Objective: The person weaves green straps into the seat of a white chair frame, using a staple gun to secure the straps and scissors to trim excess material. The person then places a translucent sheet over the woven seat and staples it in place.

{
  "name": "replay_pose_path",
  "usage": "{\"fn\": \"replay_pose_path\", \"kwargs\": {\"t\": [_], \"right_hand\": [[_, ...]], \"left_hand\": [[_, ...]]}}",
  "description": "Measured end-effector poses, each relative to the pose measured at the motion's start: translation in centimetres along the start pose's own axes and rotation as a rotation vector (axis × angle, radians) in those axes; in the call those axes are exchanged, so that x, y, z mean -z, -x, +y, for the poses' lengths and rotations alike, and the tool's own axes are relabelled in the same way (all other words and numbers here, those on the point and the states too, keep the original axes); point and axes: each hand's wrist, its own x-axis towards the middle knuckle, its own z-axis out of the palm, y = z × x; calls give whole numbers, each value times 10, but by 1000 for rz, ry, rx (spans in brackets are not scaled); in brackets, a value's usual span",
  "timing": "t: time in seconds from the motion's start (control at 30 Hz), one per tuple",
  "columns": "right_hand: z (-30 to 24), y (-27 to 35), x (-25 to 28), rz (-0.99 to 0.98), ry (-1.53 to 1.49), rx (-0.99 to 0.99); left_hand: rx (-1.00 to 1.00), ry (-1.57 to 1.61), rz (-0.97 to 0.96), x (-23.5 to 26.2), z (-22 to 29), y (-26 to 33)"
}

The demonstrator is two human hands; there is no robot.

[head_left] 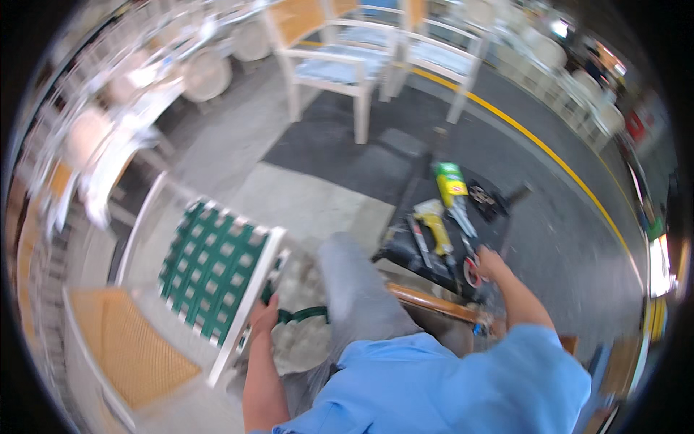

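Note:
A white chair frame (254,300) lies tipped at my left, its seat woven from green webbing (213,271). My left hand (264,316) is closed beside the frame's near rail, and a loose green strap (307,314) runs from it across toward my leg. On the right, my right hand (493,265) reaches over a black tool stand (405,246), its fingers closed at a pair of red-handled scissors (471,272). Motion blur softens both hands. Next to the scissors lie a yellow-handled tool (436,230) and a green and yellow package (452,181).
A tan woven chair back (134,347) stands at the lower left. A wooden bar (434,302) crosses near my right leg. Black tool parts (486,199) lie on the stand. White armchairs (347,65) stand ahead, by a yellow floor line (535,134); more chair parts line the left.

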Motion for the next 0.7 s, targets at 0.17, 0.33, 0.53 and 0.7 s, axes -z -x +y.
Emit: {"fn": "replay_pose_path", "kwargs": {"t": [0.17,0.33,0.53,0.7], "right_hand": [[-22,43,-40,0,-252,-130],[16,87,-7,-292,-470,-158],[-117,130,47,-548,-974,400],[-287,129,51,-286,-69,1001]], "left_hand": [[76,-81,-73,27,-16,10],[67,72,-203,24,-20,33],[-225,362,37,21,-43,45],[216,1254,-199,24,-35,43]]}}
